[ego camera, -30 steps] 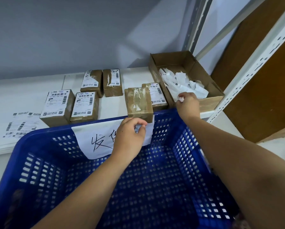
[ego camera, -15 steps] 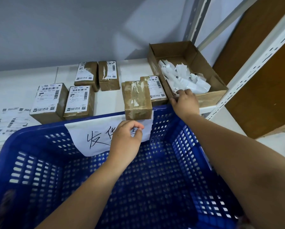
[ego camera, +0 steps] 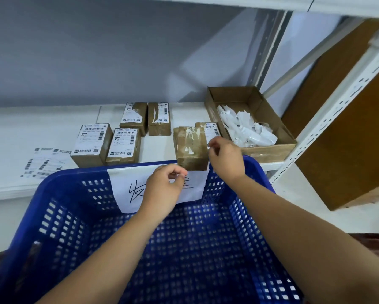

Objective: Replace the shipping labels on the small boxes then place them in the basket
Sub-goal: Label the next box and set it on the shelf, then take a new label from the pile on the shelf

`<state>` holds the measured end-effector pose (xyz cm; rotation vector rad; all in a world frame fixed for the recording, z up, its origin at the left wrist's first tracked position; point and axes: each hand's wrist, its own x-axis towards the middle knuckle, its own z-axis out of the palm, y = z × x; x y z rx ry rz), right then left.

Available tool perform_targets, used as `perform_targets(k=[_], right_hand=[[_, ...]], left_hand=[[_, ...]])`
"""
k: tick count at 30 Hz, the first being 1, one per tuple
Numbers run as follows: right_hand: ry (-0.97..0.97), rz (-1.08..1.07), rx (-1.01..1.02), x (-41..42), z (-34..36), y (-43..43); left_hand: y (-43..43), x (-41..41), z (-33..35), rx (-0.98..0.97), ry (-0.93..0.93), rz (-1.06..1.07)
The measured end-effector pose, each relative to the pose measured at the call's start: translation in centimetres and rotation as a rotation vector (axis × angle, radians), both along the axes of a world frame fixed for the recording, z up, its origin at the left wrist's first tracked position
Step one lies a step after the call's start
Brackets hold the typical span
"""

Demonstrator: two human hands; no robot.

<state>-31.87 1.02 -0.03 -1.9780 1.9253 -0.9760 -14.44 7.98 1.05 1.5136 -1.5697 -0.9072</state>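
Head view. A stripped box [ego camera: 192,150], showing only pale label residue, is standing at the front edge of the shelf [ego camera: 158,148] and touching the far rim of the blue basket [ego camera: 70,177]. It is presumably sitting there so both hands can be working on it before a fresh label goes on. The right hand [ego camera: 226,161] is pinching at the box's upper right edge with thumb and forefinger, on cardboard or on a shred stuck to it. The left hand [ego camera: 165,189] is hovering curled just below the box, and whether it is gripping anything cannot be told. Five labelled boxes [ego camera: 89,143] are waiting behind and to the left. New label sheets [ego camera: 43,163] are lying toward the shelf's left end. A cardboard tray [ego camera: 269,150] at the right end is collecting crumpled old labels [ego camera: 247,132]. A grey wall is backing the shelf, and a white perforated upright [ego camera: 327,119] is framing its right side.
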Motion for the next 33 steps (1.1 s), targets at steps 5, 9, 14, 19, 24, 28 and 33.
perform_targets(k=[5,9,14,19,24,28,33], right_hand=[[0.074,0.221,-0.013,5.2,2.0,2.2],[0.209,0.401,0.088,9.5,3.5,3.3],[0.170,0.475,0.245,14.6,4.4,3.0],[0.124,0.505,0.296,19.4,4.4,1.7],[0.067,0.531,0.361,23.5,4.0,-0.3],[0.060,0.544,0.400,26.3,3.5,-1.9],[0.114,0.563,0.441,28.4,2.2,-3.6]], left_hand=[[-0.5,3.8,1.4,0.011,-0.008,0.144],[-1.3,8.2,1.3,-0.043,-0.031,0.321],[-3.4,13.6,0.0,-0.081,-0.084,0.448],[-5.7,18.6,-0.1,0.015,-0.084,0.585],[-8.1,25.5,-3.1,0.180,-0.270,0.662],[-10.2,30.5,-5.9,0.417,-0.519,0.658],[-12.7,33.0,-7.8,0.504,-0.570,0.579]])
